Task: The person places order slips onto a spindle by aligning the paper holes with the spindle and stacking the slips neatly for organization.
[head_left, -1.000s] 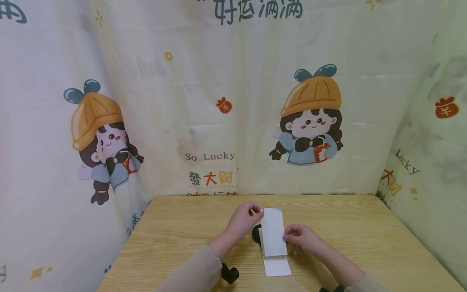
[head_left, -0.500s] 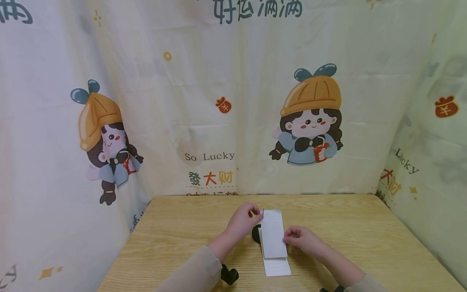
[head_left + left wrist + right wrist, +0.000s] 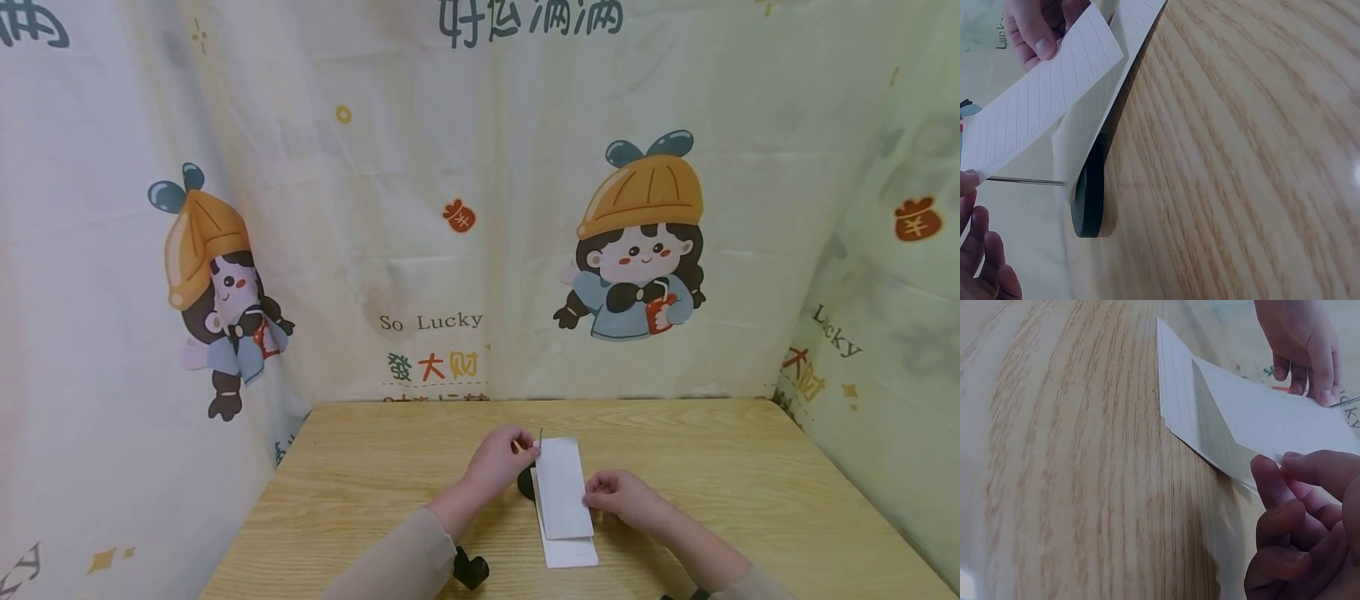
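A bill spike stands on the wooden table, with a round black base [image 3: 1088,200] and a thin metal pin [image 3: 1025,181]. Lined white sheets [image 3: 572,555] lie low on it, partly covering the base. Above them is another lined sheet [image 3: 564,492], tilted and raised. My left hand [image 3: 498,458] pinches its upper left corner beside the pin. With thumb and forefinger, my right hand [image 3: 618,496] pinches the right edge. The pin's tip pokes up past that upper left corner; whether it pierces the raised sheet is hard to tell.
Black wrist gear [image 3: 471,568] shows by the left sleeve [image 3: 405,554]. Around the wooden table [image 3: 360,467] hangs a pale printed curtain [image 3: 420,250], along its back and both sides.
Both hands have lowered slightly, bringing the raised sheet down toward the sheets below. More of the pin's tip now shows above its corner. The base has stayed put.
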Tool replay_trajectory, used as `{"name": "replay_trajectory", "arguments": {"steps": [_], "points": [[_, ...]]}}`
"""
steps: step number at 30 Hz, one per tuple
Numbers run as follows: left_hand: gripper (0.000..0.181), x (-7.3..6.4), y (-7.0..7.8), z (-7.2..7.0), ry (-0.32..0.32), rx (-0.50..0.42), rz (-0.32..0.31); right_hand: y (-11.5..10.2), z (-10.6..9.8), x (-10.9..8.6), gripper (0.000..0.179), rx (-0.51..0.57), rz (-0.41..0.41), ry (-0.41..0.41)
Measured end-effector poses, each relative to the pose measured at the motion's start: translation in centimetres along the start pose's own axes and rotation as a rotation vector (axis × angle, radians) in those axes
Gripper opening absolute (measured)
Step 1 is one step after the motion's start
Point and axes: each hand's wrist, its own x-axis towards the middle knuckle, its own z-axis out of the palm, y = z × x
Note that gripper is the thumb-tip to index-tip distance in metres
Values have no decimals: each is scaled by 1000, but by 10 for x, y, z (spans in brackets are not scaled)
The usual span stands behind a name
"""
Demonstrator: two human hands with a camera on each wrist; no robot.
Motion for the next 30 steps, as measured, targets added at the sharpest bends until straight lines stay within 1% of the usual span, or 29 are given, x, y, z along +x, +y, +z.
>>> {"name": "replay_trajectory", "arguments": {"steps": [3,6,10,15,22,30], "points": [[12,0,-2,1,-13,-3,-16,1,0,0,16,-2,4,-19],[12,1,-4,2,-21,-4,-11,2,-1,0,17,3,7,-46],[13,0,-9,7,-32,9,-19,5,0,-1,16,-3,15,-65],[14,-2,-11,10,-45,24,-54,5,2,-4,15,-10,23,-60],[15,0,-12,11,-55,40,-76,5,3,-3,14,-47,2,-48],[15,1,-15,12,-62,48,-72,6,4,0,11,-128,-50,-16]]}}
